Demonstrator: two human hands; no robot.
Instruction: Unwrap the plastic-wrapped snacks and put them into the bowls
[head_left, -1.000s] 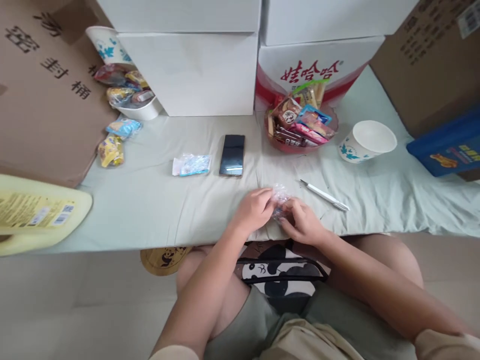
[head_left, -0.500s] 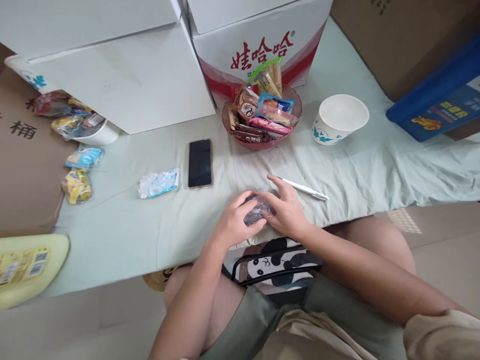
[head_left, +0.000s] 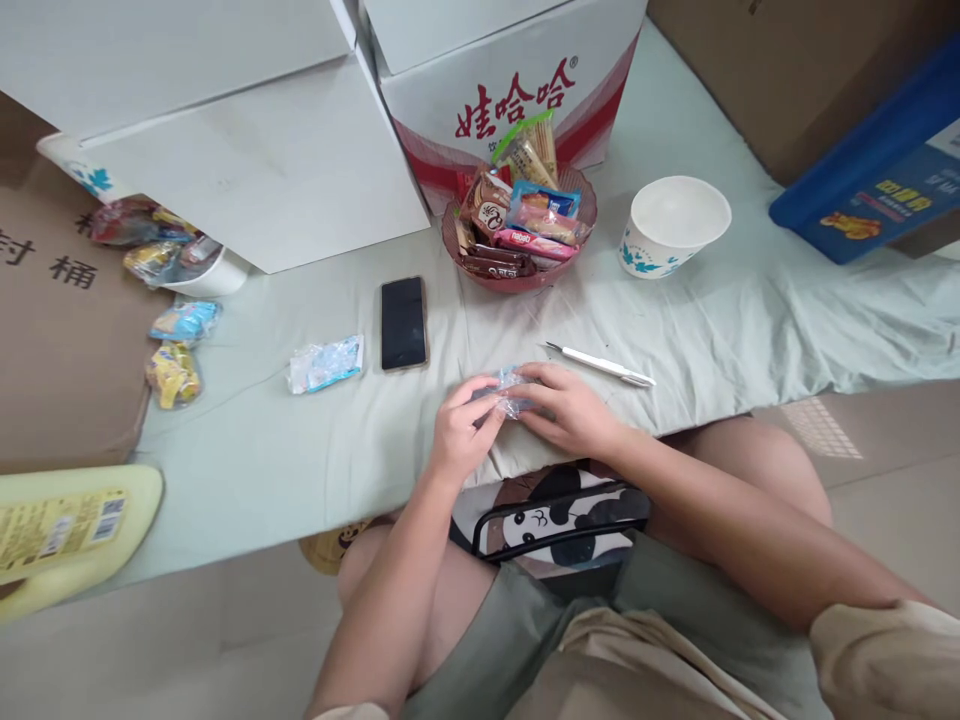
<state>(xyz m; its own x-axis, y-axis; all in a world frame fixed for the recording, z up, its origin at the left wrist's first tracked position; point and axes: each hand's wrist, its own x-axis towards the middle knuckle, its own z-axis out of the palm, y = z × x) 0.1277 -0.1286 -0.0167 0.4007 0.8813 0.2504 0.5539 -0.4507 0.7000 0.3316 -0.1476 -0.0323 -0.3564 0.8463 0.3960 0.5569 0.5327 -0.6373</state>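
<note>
A crinkled clear plastic wrapper [head_left: 513, 384] lies between my two hands near the front edge of the cloth-covered table. My left hand [head_left: 466, 425] pinches its left side, thumb and fingers pressed together. From the right, my right hand [head_left: 564, 410] grips the other side with bent fingers. My fingers hide part of the wrapper, and I cannot make out what, if anything, is inside. A white pen-like tool [head_left: 604, 365] with a dark thin tip lies just beyond my right hand. To the left are a black phone [head_left: 403, 323] and a flat blue-and-clear packet [head_left: 325, 365].
A pink glass bowl [head_left: 519, 282] of packaged snacks stands before white boxes [head_left: 255, 160]. Right of it is a paper tub [head_left: 667, 235], then a blue container [head_left: 862, 170]. A tipped tub [head_left: 217, 275] spills snack packets at the left, near a yellow bottle [head_left: 82, 530].
Both hands have shifted slightly away from me with the wrapper. My right index finger, raised before, now lies along the wrapper, and more of the crinkled plastic shows. The camera view moved a little.
</note>
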